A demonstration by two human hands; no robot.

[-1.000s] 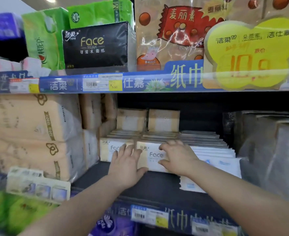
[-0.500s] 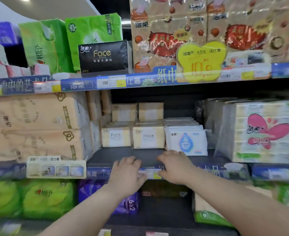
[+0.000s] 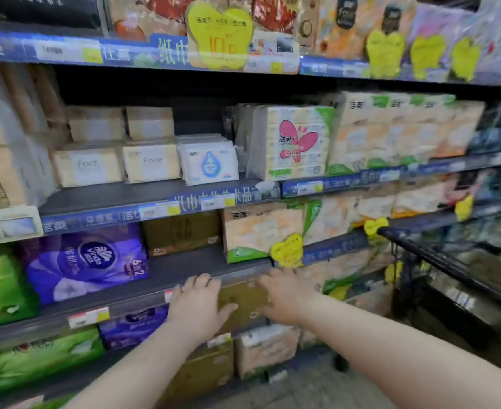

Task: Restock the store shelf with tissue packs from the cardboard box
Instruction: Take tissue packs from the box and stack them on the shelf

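Whereas half a second ago both hands were hanging before the front rail of the middle shelf (image 3: 110, 196), they are now hovering one level down. The left hand (image 3: 197, 305) and right hand (image 3: 284, 296) are reaching side by side toward the edge of the lower shelf (image 3: 178, 270). The view is swinging down and to the right, so a black shopping cart (image 3: 450, 273) is coming into sight at the right edge. Both hands are holding nothing, and their fingers (image 3: 203, 283) are lying straight and slightly spread, palms down. The two cream Face packs (image 3: 87, 166) are staying where they were, standing side by side at the front of the middle shelf. More cream packs are sitting stacked behind them, and a white pack (image 3: 209, 163) with a blue drop is standing just beside them on the right. "Face" is showing in thin letters on both front packs. A purple pack (image 3: 87, 264) on the lower shelf is reading "Vinda", and a yellow heart tag (image 3: 219, 33) on the top rail is showing "10". Motion blur is smearing the smaller print on the rails. A brown pack (image 3: 243, 302) is sitting partly hidden behind the hands, and whether the fingertips are touching the shelf edge I cannot tell.
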